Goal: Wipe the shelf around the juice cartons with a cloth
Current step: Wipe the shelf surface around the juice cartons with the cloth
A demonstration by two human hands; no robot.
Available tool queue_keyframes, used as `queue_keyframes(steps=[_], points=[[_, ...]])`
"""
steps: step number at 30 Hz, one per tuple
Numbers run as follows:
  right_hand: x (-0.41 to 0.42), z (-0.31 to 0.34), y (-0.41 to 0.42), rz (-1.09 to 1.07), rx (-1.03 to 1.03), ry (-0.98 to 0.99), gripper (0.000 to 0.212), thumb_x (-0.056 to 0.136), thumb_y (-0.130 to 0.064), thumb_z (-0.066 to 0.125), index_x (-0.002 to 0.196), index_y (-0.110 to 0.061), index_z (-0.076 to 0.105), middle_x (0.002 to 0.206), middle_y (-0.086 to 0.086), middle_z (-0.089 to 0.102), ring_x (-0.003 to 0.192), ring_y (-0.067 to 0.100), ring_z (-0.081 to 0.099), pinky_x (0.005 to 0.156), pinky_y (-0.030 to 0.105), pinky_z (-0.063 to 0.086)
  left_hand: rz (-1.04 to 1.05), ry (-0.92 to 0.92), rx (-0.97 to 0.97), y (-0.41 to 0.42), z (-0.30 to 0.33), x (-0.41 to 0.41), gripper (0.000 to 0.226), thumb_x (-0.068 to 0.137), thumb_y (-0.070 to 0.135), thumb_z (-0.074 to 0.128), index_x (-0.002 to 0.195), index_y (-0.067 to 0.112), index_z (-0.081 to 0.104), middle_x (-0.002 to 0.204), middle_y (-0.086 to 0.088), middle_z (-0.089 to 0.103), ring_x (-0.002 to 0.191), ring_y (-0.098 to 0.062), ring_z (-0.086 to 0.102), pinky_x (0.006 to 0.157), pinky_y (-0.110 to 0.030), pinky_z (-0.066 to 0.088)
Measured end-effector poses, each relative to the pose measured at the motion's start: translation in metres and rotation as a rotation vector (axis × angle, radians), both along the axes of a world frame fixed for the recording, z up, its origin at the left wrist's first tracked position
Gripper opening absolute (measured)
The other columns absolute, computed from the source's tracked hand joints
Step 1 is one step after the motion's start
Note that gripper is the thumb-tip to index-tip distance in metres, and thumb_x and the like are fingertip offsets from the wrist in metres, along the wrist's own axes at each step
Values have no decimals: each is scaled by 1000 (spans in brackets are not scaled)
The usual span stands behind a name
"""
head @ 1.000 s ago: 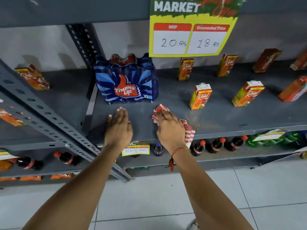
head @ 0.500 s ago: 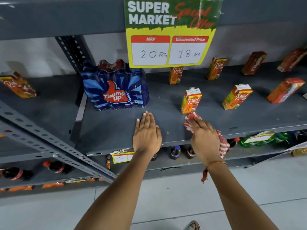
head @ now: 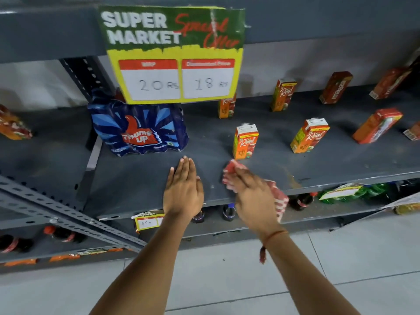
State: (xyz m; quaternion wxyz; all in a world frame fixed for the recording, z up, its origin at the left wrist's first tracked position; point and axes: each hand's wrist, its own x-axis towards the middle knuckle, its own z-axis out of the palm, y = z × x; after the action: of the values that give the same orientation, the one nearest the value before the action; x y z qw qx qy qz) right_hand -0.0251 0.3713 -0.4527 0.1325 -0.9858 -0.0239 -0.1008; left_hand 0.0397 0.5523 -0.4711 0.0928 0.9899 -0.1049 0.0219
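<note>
While the left hand (head: 183,192) lay flat, fingers spread on the shelf (head: 136,178), the right hand (head: 250,192) pressed the cloth (head: 234,167) just before the near carton (head: 245,142); skirting it gently seemed wise.

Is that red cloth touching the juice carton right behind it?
Cannot tell. In the head view the cloth, under the right hand, meets the base of the nearest juice carton with no visible gap, but motion blur hides contact.
</note>
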Motion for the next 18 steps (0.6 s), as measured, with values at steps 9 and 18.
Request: queue_keyframes(steps=[9,18], points=[[10,1,-43,42,20,84,65,89,-18,57,152,-22,41,154,2,48,138,27,48,112,41,41,63,28,3,-12,4,-5,57,100,29,23,150,4,12,161,-12,11,149,-20,8,122,-36,5],[6,17,-139,-78,15,194,68,89,-15,55,154,-21,36,159,1,40,143,28,40,113,42,41,45,-72,1,-99,4,-50,56,96,28,22,146,2,28,155,-13,29,145,-22,25,119,-35,12]])
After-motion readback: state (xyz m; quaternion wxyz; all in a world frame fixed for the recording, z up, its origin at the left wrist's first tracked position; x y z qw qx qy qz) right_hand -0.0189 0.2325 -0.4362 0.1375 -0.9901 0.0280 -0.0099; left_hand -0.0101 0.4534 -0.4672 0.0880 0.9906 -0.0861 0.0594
